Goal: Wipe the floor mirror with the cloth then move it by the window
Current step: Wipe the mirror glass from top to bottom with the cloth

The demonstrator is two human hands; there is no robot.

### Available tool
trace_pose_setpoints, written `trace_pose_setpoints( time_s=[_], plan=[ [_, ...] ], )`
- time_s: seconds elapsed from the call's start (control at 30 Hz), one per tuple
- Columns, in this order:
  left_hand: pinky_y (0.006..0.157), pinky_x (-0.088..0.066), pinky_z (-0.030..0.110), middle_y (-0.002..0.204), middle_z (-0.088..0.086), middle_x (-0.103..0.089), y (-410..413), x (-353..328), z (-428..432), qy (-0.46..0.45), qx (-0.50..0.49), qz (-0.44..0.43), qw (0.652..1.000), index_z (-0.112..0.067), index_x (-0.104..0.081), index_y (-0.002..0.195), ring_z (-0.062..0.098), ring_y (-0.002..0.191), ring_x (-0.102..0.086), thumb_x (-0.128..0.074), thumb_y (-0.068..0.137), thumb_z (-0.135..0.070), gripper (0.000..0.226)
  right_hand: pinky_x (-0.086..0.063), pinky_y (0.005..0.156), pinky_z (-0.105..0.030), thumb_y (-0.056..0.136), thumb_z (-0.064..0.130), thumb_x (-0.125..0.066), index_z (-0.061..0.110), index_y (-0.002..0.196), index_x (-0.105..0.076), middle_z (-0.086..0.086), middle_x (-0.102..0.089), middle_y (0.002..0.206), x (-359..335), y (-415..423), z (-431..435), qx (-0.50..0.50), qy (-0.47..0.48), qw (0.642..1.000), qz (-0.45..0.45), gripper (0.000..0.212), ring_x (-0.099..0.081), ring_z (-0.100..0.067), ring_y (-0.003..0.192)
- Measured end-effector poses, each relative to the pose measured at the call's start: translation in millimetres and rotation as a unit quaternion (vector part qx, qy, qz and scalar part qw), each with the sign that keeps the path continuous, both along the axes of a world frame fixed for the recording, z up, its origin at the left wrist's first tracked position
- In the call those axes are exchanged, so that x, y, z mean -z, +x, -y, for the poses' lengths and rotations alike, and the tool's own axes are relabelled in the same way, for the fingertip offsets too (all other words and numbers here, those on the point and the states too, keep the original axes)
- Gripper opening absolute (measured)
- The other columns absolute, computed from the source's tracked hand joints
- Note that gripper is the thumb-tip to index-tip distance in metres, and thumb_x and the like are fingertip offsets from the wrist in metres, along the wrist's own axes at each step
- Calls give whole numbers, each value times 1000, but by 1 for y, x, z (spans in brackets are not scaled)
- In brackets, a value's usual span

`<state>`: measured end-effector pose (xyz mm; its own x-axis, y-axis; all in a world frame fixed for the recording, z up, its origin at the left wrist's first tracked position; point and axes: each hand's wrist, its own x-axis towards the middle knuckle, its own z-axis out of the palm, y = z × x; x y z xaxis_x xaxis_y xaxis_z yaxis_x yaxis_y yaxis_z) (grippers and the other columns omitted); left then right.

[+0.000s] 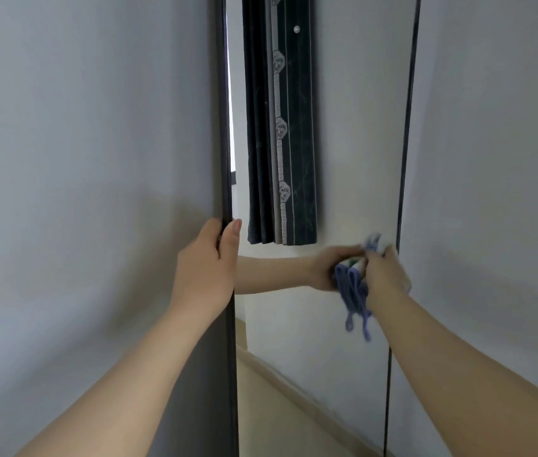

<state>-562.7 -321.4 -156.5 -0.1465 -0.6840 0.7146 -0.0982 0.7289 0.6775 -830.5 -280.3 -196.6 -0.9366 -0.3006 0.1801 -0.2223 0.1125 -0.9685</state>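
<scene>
While left hand (206,262) grips one mirror (343,143), right hand (384,275) holds one cloth (351,285).

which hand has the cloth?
The right hand: it holds the blue cloth against the mirror; the left hand only grips the mirror's left edge.

A domestic room is indicated. Plain white walls (96,127) are seen around a floor mirror (343,153); a dark patterned curtain (280,127) and pale skirting (294,387) are reflected in it.
</scene>
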Motion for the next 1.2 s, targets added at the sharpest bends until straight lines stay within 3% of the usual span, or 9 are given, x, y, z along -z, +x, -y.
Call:
trace_pose_setpoints(
  time_s=[0.17, 0.3, 0.37, 0.47, 0.57, 0.7, 0.8, 1.03, 1.2],
  plan=[
    [49, -31, 13, 62, 3, -41, 0, 0, -2, -13, 1, 4, 1000, 3, -46, 83, 11, 55, -34, -35, 95, -33, 40, -36, 104, -37, 95, 31, -46, 27, 138, -39, -11, -46, 133, -33, -11, 9, 2, -19, 991, -132, 44, -47, -30, 117],
    [47, -31, 12, 61, 3, -39, 1, -2, -1, -8, 7, 11, 1000, 3, -44, 81, 12, 55, -33, -35, 95, -33, 40, -45, 65, -35, 98, 16, -34, 8, 83, -44, -16, -48, 76, 7, -37, -2, -11, -11, 998, 65, 20, -45, -28, 63],
    [47, -30, 11, 62, 3, -39, 1, -3, 1, -6, 8, 13, 1000, 4, -43, 81, 12, 55, -34, -35, 95, -33, 40, -37, 57, -30, 96, 15, -35, 11, 72, -42, -14, -47, 75, 7, -37, -9, -48, -38, 988, 141, 25, -41, -23, 58],
    [48, -31, 10, 61, 2, -40, 1, -2, 1, -5, 6, 11, 1000, 2, -44, 80, 11, 56, -35, -35, 95, -34, 40, -47, 75, -34, 97, 25, -41, 10, 98, -57, -10, -58, 94, -12, -29, -9, -61, -115, 987, 92, 21, -55, -26, 77],
    [49, -32, 9, 61, 0, -40, -1, -1, 0, -8, 7, 3, 1000, -3, -43, 77, 9, 55, -35, -35, 95, -33, 36, -37, 99, -30, 97, 28, -43, 20, 135, -44, -1, -49, 118, -25, -12, -11, -32, -86, 994, -56, 39, -47, -20, 107],
    [48, -31, 10, 61, 1, -39, 0, 2, 5, -3, 11, 9, 1000, 1, -44, 81, 11, 56, -34, -34, 94, -34, 39, -43, 89, -45, 101, 21, -29, -5, 111, -52, -26, -60, 98, 1, -19, -18, 2, -23, 997, 71, 36, -57, -37, 87],
    [49, -32, 9, 68, 5, -44, 1, 0, 9, 4, 20, 14, 1000, 0, -48, 87, 11, 58, -37, -34, 94, -36, 39, -49, 77, -42, 100, 29, -30, 9, 98, -55, -17, -61, 82, 3, -1, -12, -8, -65, 994, 91, 32, -55, -28, 69],
    [49, -31, 12, 64, 3, -41, 0, 1, 10, 14, 22, 23, 999, 0, -45, 84, 13, 57, -37, -34, 94, -36, 39, -37, 101, -46, 87, 25, -53, 25, 117, -56, -9, -48, 129, -4, 84, 3, 19, -97, 982, -163, 30, -43, -33, 119],
    [62, -45, 31, 62, 2, -46, 4, -1, 11, 47, 49, 32, 997, -5, -47, 84, 19, 60, -45, -35, 93, -41, 38, -30, 92, -30, 78, 32, -45, 32, 109, -52, -1, -50, 121, 13, 154, -2, -99, -71, 838, -532, 31, -40, -21, 112]
  ],
)
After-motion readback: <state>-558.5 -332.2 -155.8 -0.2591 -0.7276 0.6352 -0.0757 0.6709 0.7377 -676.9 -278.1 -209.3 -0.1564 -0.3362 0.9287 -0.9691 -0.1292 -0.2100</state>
